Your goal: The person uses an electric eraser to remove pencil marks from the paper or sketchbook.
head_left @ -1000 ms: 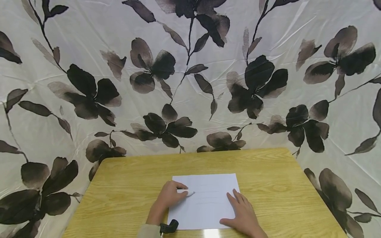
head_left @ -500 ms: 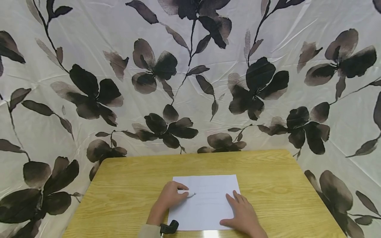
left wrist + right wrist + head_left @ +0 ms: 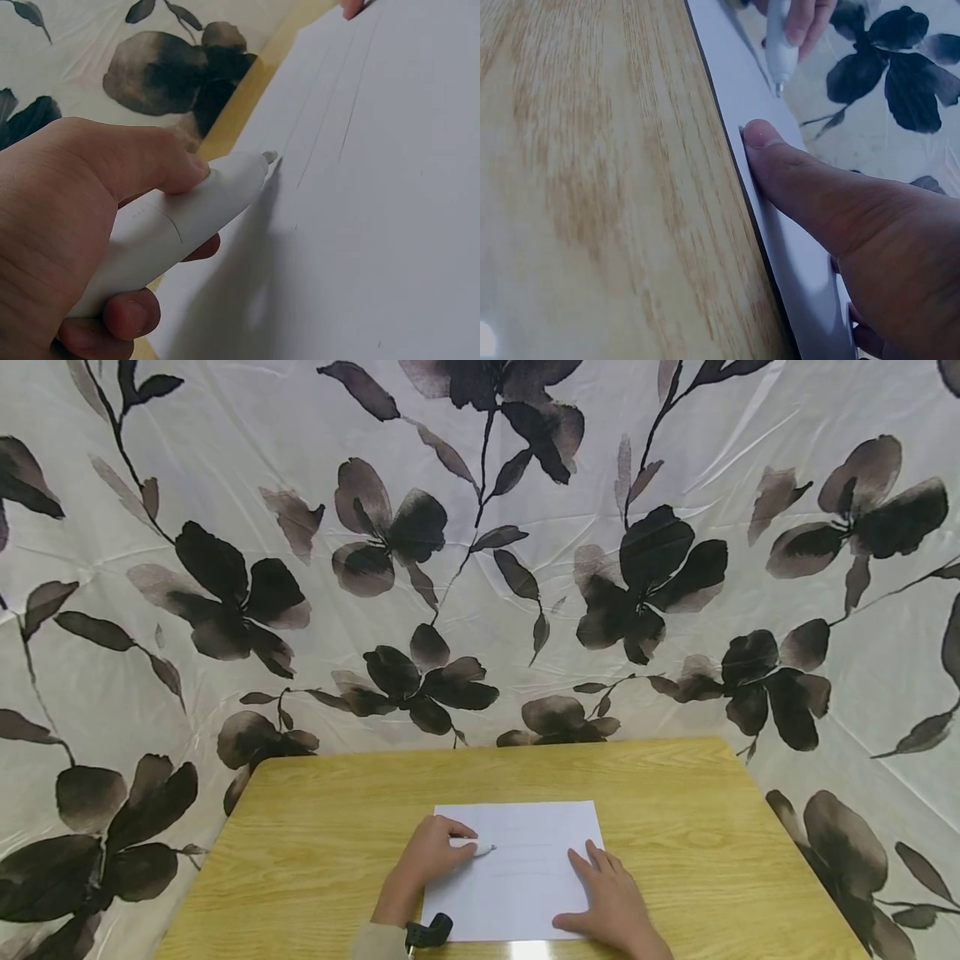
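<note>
A white sheet of paper (image 3: 517, 906) with several faint straight lines lies on the wooden table. My left hand (image 3: 431, 852) holds a thick white pen-shaped tool (image 3: 225, 191) with a small grey tip, thumb on top and fingers curled beneath. The tip points right, at or just over the sheet near the left ends of the lines; whether it touches cannot be told. My right hand (image 3: 611, 897) rests on the sheet's right side with fingers spread. In the right wrist view its thumb (image 3: 780, 154) presses close to the paper's near edge.
The yellow wood-grain table (image 3: 300, 843) extends around the sheet on all sides. Behind it hangs a white cloth (image 3: 525, 635) with dark flower prints. A black device (image 3: 429, 931) sits at the left wrist, over the sheet's near left corner.
My left hand and the white tool have shifted very slightly to the right over the sheet. The right hand stays in place on the paper.
</note>
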A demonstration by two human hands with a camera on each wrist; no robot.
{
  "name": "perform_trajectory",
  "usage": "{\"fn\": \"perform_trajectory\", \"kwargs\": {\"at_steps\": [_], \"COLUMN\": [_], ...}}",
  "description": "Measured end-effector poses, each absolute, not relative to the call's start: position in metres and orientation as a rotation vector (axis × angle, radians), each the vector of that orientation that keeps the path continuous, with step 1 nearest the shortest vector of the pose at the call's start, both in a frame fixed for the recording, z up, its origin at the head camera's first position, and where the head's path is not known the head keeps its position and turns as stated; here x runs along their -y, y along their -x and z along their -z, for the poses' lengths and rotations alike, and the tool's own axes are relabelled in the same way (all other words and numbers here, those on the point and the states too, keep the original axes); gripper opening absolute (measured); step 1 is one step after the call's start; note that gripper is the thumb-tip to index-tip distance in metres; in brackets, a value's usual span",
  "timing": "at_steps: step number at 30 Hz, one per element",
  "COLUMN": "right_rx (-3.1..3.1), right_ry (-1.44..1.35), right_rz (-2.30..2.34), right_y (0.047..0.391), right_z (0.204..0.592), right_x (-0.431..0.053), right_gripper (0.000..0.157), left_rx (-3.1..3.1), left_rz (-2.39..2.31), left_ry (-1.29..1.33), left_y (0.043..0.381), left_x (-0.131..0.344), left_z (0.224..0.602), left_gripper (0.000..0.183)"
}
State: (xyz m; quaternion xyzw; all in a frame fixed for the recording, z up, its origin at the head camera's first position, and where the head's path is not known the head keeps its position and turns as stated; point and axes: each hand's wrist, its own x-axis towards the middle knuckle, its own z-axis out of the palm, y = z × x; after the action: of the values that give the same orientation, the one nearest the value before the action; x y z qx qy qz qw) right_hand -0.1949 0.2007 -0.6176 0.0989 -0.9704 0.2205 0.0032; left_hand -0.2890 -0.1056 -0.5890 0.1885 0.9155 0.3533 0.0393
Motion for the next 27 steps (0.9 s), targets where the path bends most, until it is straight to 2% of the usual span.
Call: {"fn": "perform_trajectory", "kwargs": {"at_steps": [5, 12, 19, 27], "right_rx": [3.045, 3.052, 3.053, 3.049], "right_ry": [-0.3, -0.293, -0.283, -0.297], "right_rz": [-0.701, -0.717, -0.722, -0.732], "right_y": [0.1953, 0.1945, 0.194, 0.193], "right_z": [0.6175, 0.6183, 0.6189, 0.6181], "right_x": [-0.2008, -0.2008, -0.2011, -0.2015], "right_gripper": [0.106, 0.107, 0.107, 0.106], "left_rx": [-2.828, -2.802, -2.835, -2.794], "left_rz": [-1.086, -1.123, -1.099, -1.128], "left_ry": [-0.526, -0.618, -0.497, -0.563], "left_y": [0.2886, 0.2899, 0.287, 0.289], "left_x": [0.1109, 0.1058, 0.1102, 0.1046], "left_z": [0.589, 0.5951, 0.5914, 0.5942], "left_gripper": [0.013, 0.013, 0.011, 0.014]}}
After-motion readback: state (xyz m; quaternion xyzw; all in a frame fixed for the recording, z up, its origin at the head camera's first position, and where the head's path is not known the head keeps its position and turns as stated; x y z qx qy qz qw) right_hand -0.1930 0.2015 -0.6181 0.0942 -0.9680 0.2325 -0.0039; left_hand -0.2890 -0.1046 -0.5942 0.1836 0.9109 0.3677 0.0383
